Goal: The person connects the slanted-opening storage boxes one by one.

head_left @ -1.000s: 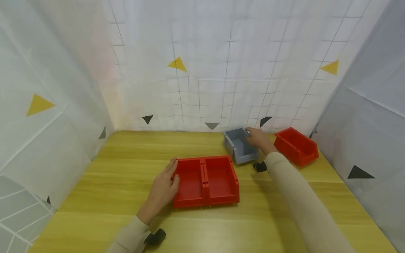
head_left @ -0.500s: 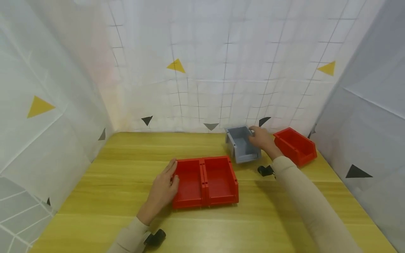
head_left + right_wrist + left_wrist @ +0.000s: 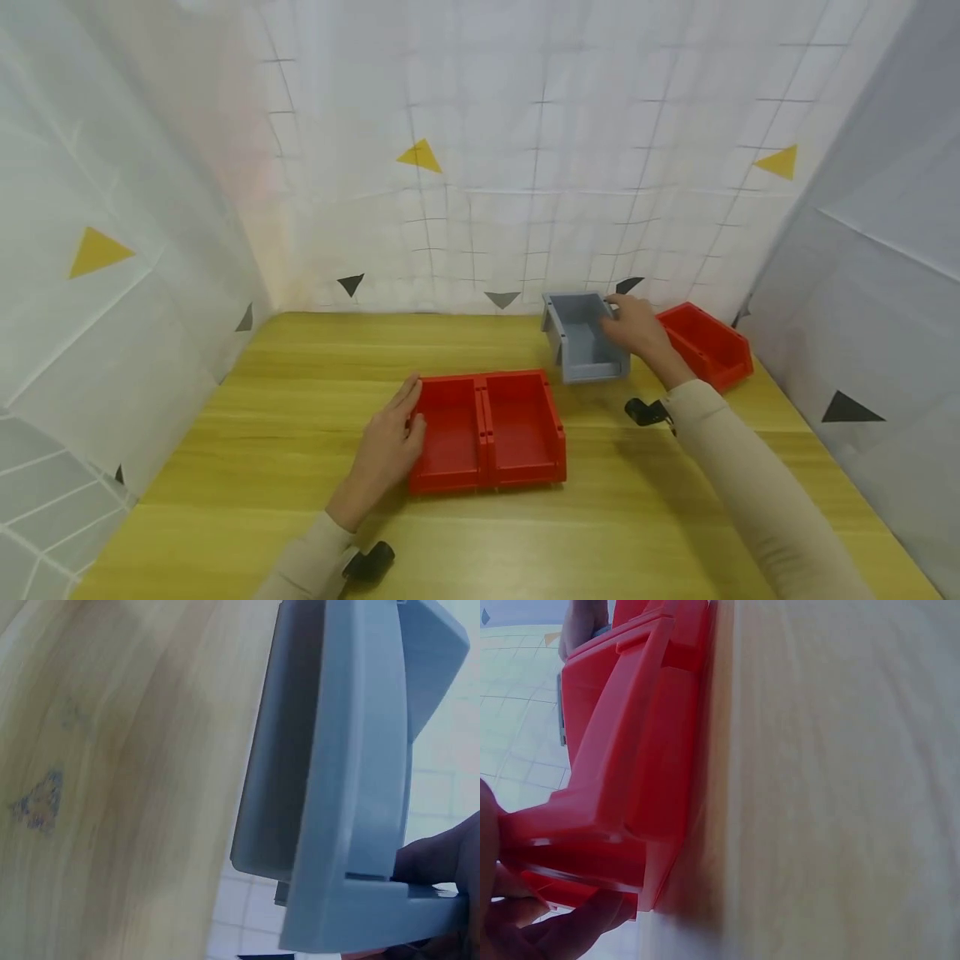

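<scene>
From afar I'd judge this partway: two red plastic bins (image 3: 489, 433) sit side by side, my left hand (image 3: 384, 446) unclenched against them, while the grey plastic bin (image 3: 588, 342), pinched in my right hand (image 3: 636, 325) beyond them, and another red plastic bin (image 3: 703, 337) sit outside that row.

A grey plastic bin (image 3: 588, 343), open-topped, low-fronted and upright, sits right of centre in the head view, its right wall held in the right hand (image 3: 636, 327); it seems raised just over the desk (image 3: 300, 375). Mid-frame, two red open-topped bins, left red bin (image 3: 448, 433) and right red bin (image 3: 521, 425), stand upright, adjoining walls touching.
</scene>
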`<state>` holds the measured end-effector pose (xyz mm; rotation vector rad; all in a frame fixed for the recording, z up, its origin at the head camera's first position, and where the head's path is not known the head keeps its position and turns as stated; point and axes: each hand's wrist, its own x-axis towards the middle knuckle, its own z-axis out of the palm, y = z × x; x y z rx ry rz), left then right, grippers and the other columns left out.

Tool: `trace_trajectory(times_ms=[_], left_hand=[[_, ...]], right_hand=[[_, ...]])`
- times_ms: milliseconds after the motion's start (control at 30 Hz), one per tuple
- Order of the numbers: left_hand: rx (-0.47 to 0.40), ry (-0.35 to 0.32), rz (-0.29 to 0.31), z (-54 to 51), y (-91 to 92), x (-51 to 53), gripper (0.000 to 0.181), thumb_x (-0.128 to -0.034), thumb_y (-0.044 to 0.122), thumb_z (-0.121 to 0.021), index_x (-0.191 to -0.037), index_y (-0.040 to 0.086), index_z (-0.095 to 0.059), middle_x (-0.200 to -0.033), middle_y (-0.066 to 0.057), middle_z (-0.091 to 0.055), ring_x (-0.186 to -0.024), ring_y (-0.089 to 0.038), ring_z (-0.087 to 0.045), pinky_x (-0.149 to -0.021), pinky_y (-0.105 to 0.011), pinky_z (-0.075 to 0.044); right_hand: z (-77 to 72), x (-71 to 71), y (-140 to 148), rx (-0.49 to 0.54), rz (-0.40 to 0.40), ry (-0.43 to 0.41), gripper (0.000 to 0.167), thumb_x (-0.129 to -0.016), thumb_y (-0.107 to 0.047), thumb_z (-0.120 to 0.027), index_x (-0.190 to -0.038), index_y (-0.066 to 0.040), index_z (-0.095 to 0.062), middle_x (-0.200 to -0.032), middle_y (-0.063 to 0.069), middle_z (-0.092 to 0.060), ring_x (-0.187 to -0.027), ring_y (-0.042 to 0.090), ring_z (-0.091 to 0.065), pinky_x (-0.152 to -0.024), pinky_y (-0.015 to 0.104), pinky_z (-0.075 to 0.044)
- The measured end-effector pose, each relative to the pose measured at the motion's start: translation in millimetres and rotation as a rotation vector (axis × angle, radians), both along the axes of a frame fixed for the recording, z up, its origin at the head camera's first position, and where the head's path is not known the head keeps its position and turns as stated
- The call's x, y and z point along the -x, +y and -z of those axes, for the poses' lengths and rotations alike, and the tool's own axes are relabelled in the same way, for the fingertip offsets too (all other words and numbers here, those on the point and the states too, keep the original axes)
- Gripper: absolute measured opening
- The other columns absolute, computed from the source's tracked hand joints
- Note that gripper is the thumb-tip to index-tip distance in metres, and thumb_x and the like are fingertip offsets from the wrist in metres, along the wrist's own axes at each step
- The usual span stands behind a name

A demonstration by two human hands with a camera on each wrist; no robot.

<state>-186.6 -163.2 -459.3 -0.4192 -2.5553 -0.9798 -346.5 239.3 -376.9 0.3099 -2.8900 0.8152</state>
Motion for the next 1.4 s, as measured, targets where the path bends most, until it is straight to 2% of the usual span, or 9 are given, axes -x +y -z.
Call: trace_trajectory(times_ms=[300,533,800,933,1000,1100,1233,1300,1400], left_hand=[[0.005,0.004,0.0,0.4,-0.7,2.3,0.053,-0.0989,0.003,-0.061,-0.15,-0.006,-0.05,-0.158,-0.016,-0.045,-0.05,-0.003,-0.027,-0.046,-0.025,-0.039],[0.001,0.001,0.014,2.7,-1.1,2.1,0.054,-0.0987,0.003,-0.06,-0.15,-0.007,-0.049,-0.159,-0.016,-0.044,-0.05,-0.002,-0.027,-0.045,-0.025,-0.038],[0.0,0.018,0.024,2.8,-1.5,3.0,0.053,-0.0979,0.002,-0.059,-0.149,-0.009,-0.049,-0.158,-0.019,-0.043,-0.051,0.0,-0.023,-0.046,-0.024,-0.037],[0.007,0.014,0.023,2.2,-1.7,2.1,0.053,-0.0981,0.003,-0.059,-0.149,-0.009,-0.049,-0.158,-0.019,-0.044,-0.052,0.0,-0.023,-0.045,-0.024,-0.036],[0.009,0.014,0.02,1.8,-1.6,1.9,0.053,-0.098,0.003,-0.059,-0.149,-0.008,-0.049,-0.158,-0.019,-0.044,-0.052,0.0,-0.023,-0.045,-0.024,-0.036],[0.014,0.014,0.012,1.5,-1.3,2.1,0.053,-0.0979,0.003,-0.059,-0.149,-0.008,-0.05,-0.158,-0.018,-0.044,-0.053,-0.001,-0.023,-0.046,-0.024,-0.036],[0.021,0.012,0.006,1.3,-0.8,1.9,0.053,-0.0979,0.003,-0.06,-0.149,-0.008,-0.05,-0.158,-0.018,-0.044,-0.055,-0.004,-0.027,-0.048,-0.025,-0.039],[0.024,0.011,0.007,0.6,-0.3,1.2,0.053,-0.0982,0.004,-0.059,-0.149,-0.008,-0.05,-0.158,-0.017,-0.045,-0.056,-0.006,-0.029,-0.049,-0.025,-0.04],[0.023,0.013,0.008,1.0,-0.3,1.2,0.053,-0.0981,0.004,-0.059,-0.148,-0.008,-0.05,-0.158,-0.018,-0.045,-0.056,-0.007,-0.031,-0.05,-0.025,-0.04]], right_hand=[[-15.0,-21.0,-6.5,0.033,-0.01,0.057,0.051,-0.097,-0.01,-0.057,-0.142,0.015,-0.052,-0.134,0.036,-0.059,-0.106,0.05,-0.063,-0.089,0.062,-0.055],[-18.6,-30.8,-4.2,0.036,0.006,0.055,0.05,-0.097,-0.01,-0.057,-0.141,0.014,-0.053,-0.133,0.035,-0.06,-0.103,0.049,-0.066,-0.088,0.062,-0.055],[-22.4,-44.5,0.7,0.02,-0.015,0.137,0.041,-0.095,-0.006,-0.056,-0.129,0.015,-0.063,-0.123,0.034,-0.066,-0.094,0.045,-0.065,-0.086,0.062,-0.055],[-22.6,-53.2,2.7,0.024,-0.03,0.152,0.038,-0.093,-0.004,-0.058,-0.126,0.013,-0.065,-0.111,0.03,-0.07,-0.081,0.039,-0.062,-0.073,0.052,-0.059],[-22.3,-57.3,3.5,0.024,-0.039,0.152,0.037,-0.092,-0.004,-0.059,-0.125,0.013,-0.066,-0.101,0.026,-0.07,-0.072,0.034,-0.058,-0.063,0.044,-0.056],[-21.9,-63.7,4.2,0.024,-0.041,0.129,0.039,-0.093,-0.005,-0.059,-0.127,0.012,-0.064,-0.094,0.022,-0.069,-0.063,0.027,-0.054,-0.056,0.037,-0.051],[-20.8,-72.2,5.0,0.031,-0.042,0.086,0.043,-0.094,-0.006,-0.061,-0.133,0.012,-0.06,-0.081,0.015,-0.066,-0.056,0.024,-0.051,-0.054,0.035,-0.052],[-19.8,-76.4,5.4,0.033,-0.046,0.076,0.045,-0.094,-0.005,-0.061,-0.135,0.012,-0.058,-0.071,0.01,-0.059,-0.052,0.023,-0.048,-0.051,0.034,-0.049],[-17.7,-82.1,5.4,0.036,-0.051,0.074,0.046,-0.094,-0.004,-0.061,-0.137,0.009,-0.058,-0.064,0.007,-0.051,-0.049,0.023,-0.044,-0.048,0.034,-0.046]])
